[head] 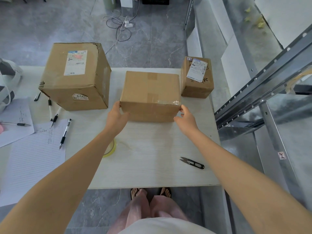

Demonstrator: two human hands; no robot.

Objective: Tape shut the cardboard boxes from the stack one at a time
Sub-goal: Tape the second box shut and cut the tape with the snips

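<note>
Well, on the head camera I have the middle box [150,92] sitting on the table [152,171], flaps down, with clear tape shining across its near top edge. The left hand [116,115] grips its near left corner, thumb on the front. The right hand [185,118] curls at the near right corner, one fingertip touching the tape; I cannot tell whether it truly clasps. Left of that box stands a large box [74,76], right of it a small box [197,76], both closed. Nearer me lie the tape roll [110,148] and snips [192,162]. I judge this one sealed; others may remain.
</note>
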